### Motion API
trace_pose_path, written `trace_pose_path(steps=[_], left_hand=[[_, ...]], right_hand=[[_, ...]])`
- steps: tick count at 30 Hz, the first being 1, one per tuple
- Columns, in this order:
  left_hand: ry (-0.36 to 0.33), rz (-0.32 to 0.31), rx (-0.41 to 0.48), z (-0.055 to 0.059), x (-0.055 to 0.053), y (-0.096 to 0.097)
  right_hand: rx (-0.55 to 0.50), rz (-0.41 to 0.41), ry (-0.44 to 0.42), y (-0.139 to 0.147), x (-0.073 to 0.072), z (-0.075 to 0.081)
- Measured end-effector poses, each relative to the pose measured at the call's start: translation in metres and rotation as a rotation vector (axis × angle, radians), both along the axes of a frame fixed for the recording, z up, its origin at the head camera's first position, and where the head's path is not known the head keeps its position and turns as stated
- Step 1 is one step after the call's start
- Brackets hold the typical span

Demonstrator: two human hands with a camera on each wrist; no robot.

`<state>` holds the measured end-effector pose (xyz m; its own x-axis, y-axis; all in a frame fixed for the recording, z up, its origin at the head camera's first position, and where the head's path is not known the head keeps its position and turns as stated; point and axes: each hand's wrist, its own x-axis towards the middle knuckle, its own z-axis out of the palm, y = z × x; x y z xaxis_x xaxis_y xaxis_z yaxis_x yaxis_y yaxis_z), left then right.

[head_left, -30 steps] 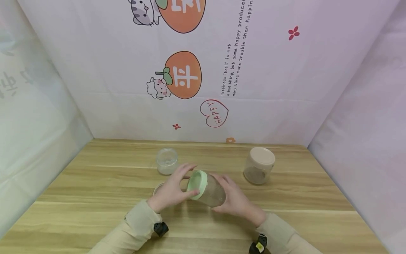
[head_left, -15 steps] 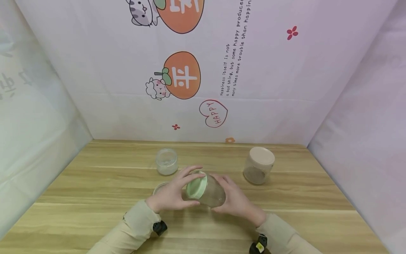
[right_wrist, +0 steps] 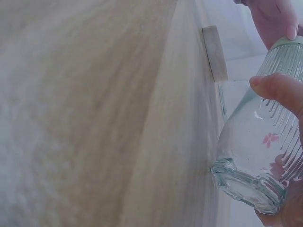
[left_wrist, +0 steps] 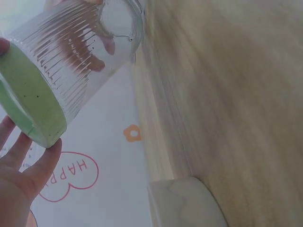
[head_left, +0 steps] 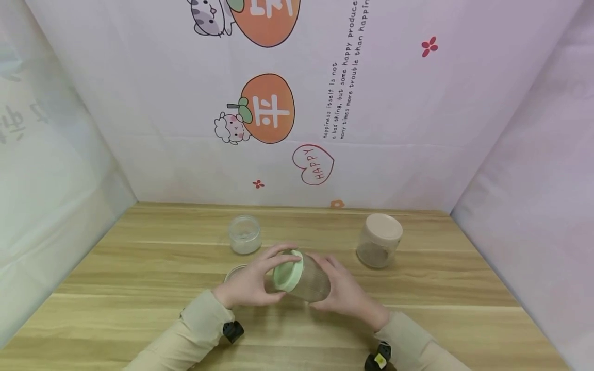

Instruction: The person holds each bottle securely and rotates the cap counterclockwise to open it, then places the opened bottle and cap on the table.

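A ribbed clear glass jar (head_left: 314,282) with a pale green lid (head_left: 287,275) lies tilted in the air between my hands, its lid end toward the left. My right hand (head_left: 345,292) grips the glass body, thumb on one side as the right wrist view shows on the jar (right_wrist: 246,137). My left hand (head_left: 252,282) holds the lid by its edge with thumb and fingers spread around it; in the left wrist view, fingertips touch the rim of the green lid (left_wrist: 35,94). The lid sits on the jar's mouth.
Behind my left hand stands a small open-looking glass jar (head_left: 244,236). A round clear rim (head_left: 234,271) shows partly behind that hand. A jar with a beige lid (head_left: 379,242) stands at the back right of the wooden table (head_left: 153,242). Printed cloth walls enclose the table.
My left hand has shifted its fingers around the green lid, the forefinger now across its upper edge. The right hand and jar have stayed nearly in place.
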<state>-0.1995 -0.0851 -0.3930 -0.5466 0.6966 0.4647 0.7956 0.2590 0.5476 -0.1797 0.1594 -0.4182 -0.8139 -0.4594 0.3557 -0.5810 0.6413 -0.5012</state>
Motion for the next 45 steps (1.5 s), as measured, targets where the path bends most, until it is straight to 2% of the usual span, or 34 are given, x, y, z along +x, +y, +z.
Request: trace_pose_path(steps=[15, 28, 35, 39, 45], left_hand=[[-0.018, 0.032, 0.010, -0.0008, 0.0010, -0.0008], [-0.039, 0.056, 0.019, -0.0013, 0.0037, -0.0005], [-0.118, 0.093, 0.037, -0.0001, 0.0060, 0.0029], [-0.169, 0.093, 0.050, 0.0009, 0.0066, 0.0029], [-0.231, 0.106, 0.021, 0.0037, 0.0054, 0.0012]], right_hand=[[0.016, 0.009, 0.000, -0.0003, 0.0013, 0.0002], [0.027, 0.008, 0.038, -0.0012, 0.0021, -0.0012], [0.011, 0.018, 0.030, -0.0009, 0.0030, -0.0001], [0.008, 0.022, 0.029, -0.0012, 0.0027, -0.0003], [-0.001, 0.029, 0.027, -0.0013, 0.0029, -0.0005]])
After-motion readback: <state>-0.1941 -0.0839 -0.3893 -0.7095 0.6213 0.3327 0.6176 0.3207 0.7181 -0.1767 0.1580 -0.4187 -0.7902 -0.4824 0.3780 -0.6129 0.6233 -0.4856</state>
